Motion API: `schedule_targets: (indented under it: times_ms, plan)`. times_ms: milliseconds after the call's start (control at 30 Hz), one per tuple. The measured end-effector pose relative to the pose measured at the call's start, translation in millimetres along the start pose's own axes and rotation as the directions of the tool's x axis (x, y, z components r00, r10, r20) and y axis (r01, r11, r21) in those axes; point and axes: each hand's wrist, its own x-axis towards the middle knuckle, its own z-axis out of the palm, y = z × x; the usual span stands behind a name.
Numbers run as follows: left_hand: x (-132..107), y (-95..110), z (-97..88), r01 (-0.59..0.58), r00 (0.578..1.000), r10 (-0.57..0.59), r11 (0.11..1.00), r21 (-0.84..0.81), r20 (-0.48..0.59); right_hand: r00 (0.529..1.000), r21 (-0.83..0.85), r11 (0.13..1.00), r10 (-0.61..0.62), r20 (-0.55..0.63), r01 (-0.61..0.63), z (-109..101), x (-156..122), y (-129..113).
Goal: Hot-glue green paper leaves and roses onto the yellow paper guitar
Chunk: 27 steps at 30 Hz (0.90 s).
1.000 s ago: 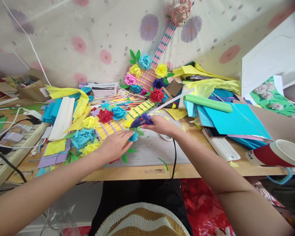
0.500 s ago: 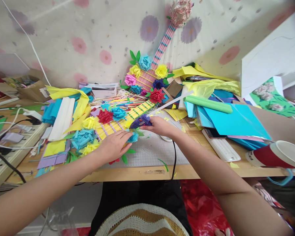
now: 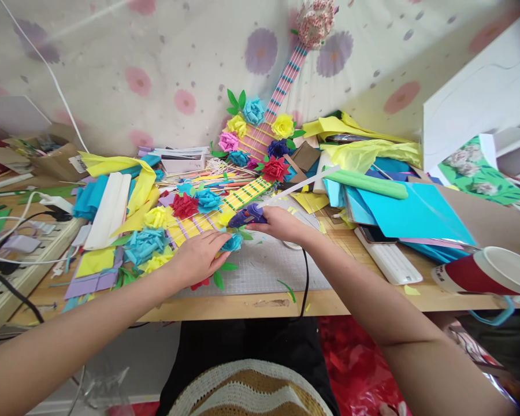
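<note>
My right hand grips a purple glue gun, its nozzle pointing left at a yellow paper guitar lying on the desk. A black cord runs from the gun over the desk edge. My left hand lies on the guitar's near edge, fingers pressed around a small blue paper flower. Red, blue and yellow paper flowers cover the guitar. A second, pink paper guitar with flowers leans on the wall behind.
Turquoise card sheets and a green roll lie right, by a white keyboard and a red cup at the desk edge. Yellow and blue crepe paper piles left, by a power strip with cables.
The glue gun and my right hand have shifted very slightly left toward the guitar. My left hand has stayed on the blue flower.
</note>
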Motion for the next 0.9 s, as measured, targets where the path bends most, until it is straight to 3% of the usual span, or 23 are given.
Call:
schedule_targets:
  times_ms: [233,600,900]
  plan:
    - [-0.3,-0.8,-0.2,-0.003,1.0,0.003,1.0,0.023,0.01,1.0,-0.013,1.0,-0.008,-0.016,0.007,-0.4,-2.8,2.7]
    - [-0.9,-2.8,5.2,-0.113,0.989,0.122,0.988,0.11,-0.084,1.0,0.018,1.0,-0.009,0.006,0.009,-2.5,-5.5,2.3]
    - [-0.8,-1.9,5.1,-0.127,0.986,0.139,0.984,0.125,-0.094,1.0,0.043,0.999,-0.022,0.023,0.021,0.8,-3.5,3.9]
